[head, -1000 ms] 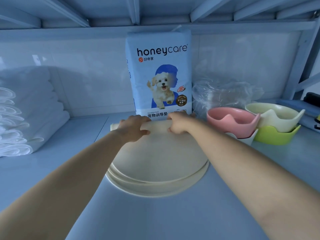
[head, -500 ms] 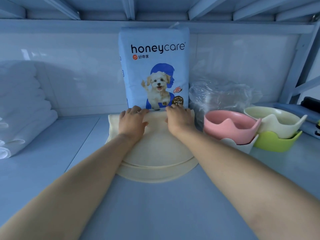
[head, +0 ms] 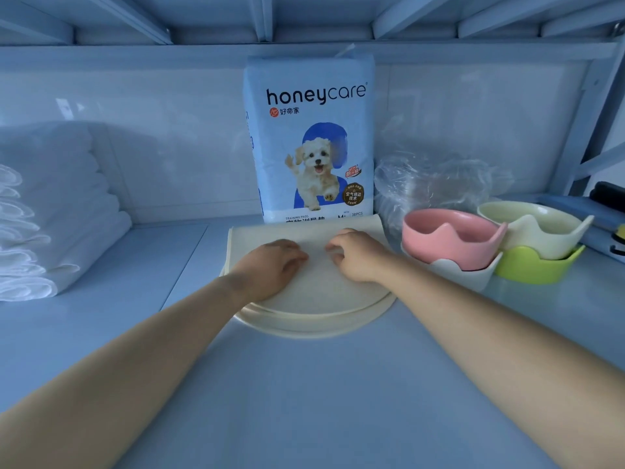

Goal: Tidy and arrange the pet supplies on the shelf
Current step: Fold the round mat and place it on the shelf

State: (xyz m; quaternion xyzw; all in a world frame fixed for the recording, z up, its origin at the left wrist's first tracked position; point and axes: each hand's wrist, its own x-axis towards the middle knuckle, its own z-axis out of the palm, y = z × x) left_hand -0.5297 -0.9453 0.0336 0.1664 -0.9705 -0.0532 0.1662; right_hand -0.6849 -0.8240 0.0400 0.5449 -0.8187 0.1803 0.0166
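Crumpled clear plastic [head: 436, 184] against wall [head: 152, 140]

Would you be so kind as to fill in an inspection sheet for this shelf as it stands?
Surface: pale blue shelf board, smooth.
Job's things: folded cream mats stacked in front of the upright honeycare pack; at right, pink bowl nested in a white bowl, cream bowl nested in a green bowl; folded white cloths at left.
Clutter: crumpled clear plastic behind the bowls; dark items at the right edge, unclear.
Hands: left hand lies flat on the mats; right hand rests on them, fingers bent.
Cables: nothing seen.
Surroundings: white wall behind, metal frame overhead.
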